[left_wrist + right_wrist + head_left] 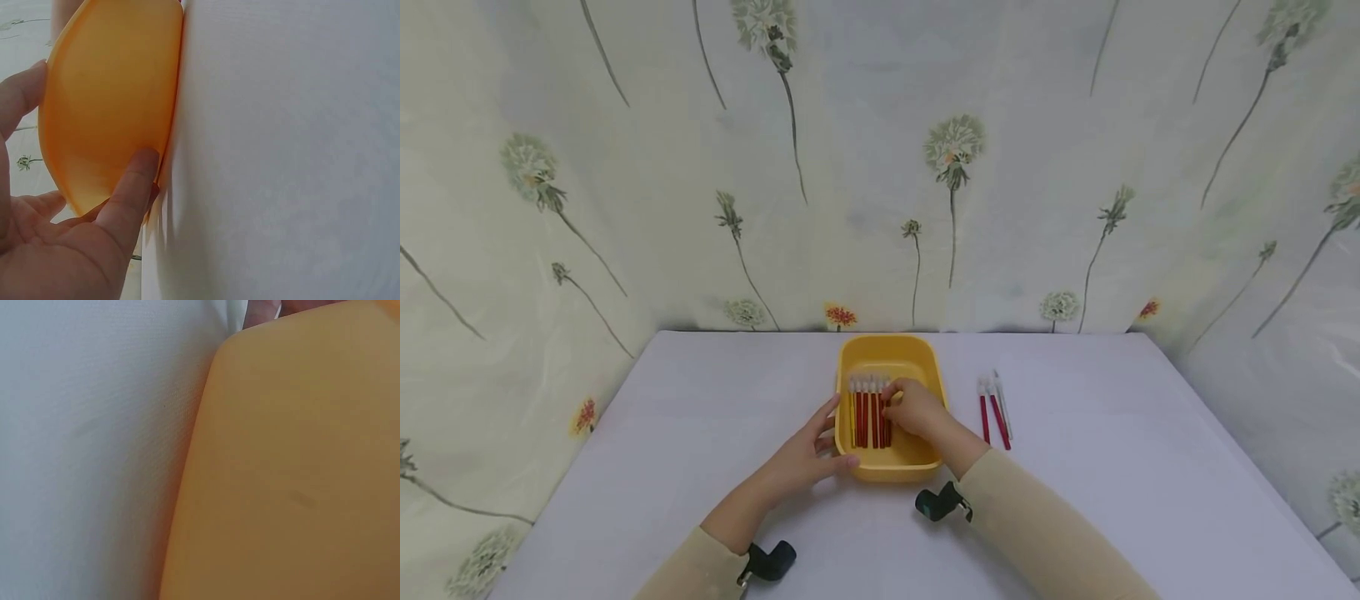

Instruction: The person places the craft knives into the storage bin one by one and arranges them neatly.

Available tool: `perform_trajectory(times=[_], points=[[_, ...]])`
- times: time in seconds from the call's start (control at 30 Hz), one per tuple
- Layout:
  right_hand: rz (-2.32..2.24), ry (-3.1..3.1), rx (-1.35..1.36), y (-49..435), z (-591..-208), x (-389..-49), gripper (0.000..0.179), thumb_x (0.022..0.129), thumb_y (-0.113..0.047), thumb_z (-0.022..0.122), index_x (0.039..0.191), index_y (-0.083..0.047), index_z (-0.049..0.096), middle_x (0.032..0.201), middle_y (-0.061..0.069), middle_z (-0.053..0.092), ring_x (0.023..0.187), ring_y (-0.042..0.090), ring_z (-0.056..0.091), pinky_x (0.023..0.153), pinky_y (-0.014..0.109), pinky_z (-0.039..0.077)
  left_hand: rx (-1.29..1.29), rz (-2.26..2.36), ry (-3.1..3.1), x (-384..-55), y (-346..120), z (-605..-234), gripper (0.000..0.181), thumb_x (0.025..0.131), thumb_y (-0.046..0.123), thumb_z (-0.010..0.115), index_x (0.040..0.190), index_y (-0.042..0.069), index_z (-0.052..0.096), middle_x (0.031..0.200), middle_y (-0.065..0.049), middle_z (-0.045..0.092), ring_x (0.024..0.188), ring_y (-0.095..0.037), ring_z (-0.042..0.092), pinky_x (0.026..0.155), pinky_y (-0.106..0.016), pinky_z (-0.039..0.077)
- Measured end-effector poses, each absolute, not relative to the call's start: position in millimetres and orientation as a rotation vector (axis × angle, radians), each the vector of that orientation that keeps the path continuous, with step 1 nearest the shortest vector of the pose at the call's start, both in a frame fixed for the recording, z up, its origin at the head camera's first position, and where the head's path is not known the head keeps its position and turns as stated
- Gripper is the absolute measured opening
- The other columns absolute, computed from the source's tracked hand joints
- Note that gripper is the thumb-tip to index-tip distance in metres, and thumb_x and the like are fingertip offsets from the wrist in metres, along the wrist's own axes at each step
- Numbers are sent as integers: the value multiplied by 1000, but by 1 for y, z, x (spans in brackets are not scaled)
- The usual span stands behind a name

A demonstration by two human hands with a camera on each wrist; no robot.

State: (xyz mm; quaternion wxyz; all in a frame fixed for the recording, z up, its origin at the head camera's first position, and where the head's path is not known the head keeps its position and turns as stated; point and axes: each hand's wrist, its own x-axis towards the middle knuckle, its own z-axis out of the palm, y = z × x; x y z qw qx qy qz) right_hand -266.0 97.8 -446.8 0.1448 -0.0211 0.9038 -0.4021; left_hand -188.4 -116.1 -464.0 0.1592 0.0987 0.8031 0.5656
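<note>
A yellow tray (902, 346) stands on the table. Inside it several slim red sticks (865, 421), shaped like paintbrushes with pale tips, lie side by side; the leftmost looks yellow. My left hand (808, 454) holds the tray's near left corner, thumb on the front rim. In the left wrist view its fingers (128, 194) press on the outer wall (112, 81). Reaching over the right side, my right hand (916, 408) pinches a red stick at the right end of the row; its fingertips partly cover it. The right wrist view mostly shows the tray's wall (294, 456).
Right of the tray, two red sticks (998, 417) and a pale slim stick (1006, 404) lie on the white tabletop (1075, 483). A flower-patterned cloth (865, 167) hangs behind the table.
</note>
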Motion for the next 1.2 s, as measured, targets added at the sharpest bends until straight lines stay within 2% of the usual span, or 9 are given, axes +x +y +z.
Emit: perform_trajectory(times=[0.23,0.6,0.73,0.87,1.2], points=[[-1198,2617,-115,100,-445,-263,18,94,-10,68,111,-7,63,86,8,58,71,19,54,57,26,45,278,1603,2305,-187,-115,-465,101,86,36,80,162,26,14,155,-15,38,138,-36,45,108,-54,41],[-1243,2675,-197,116,-420,-244,16,95,-22,68,109,-15,69,99,6,64,84,22,59,74,33,54,271,1605,2301,-186,-115,-464,103,85,37,80,162,25,13,155,-15,37,139,-36,44,109,-55,40],[-1317,2668,-221,128,-413,-241,18,96,-20,68,112,-11,69,100,8,64,83,26,63,74,34,57,264,1606,2289,-186,-115,-463,103,85,39,80,162,27,13,156,-13,36,139,-35,44,109,-55,39],[-1387,2630,-234,139,-406,-241,21,97,-19,68,115,-8,67,99,10,62,88,33,65,75,34,58,253,1603,2293,-186,-115,-463,103,84,39,81,162,27,14,156,-14,36,139,-35,43,109,-55,39],[-1285,2739,-189,176,-393,-236,26,99,-25,65,121,-10,66,104,7,64,92,28,62,75,33,56,275,1611,2299,-186,-116,-463,106,82,39,83,162,26,14,156,-14,37,139,-35,44,110,-55,39]])
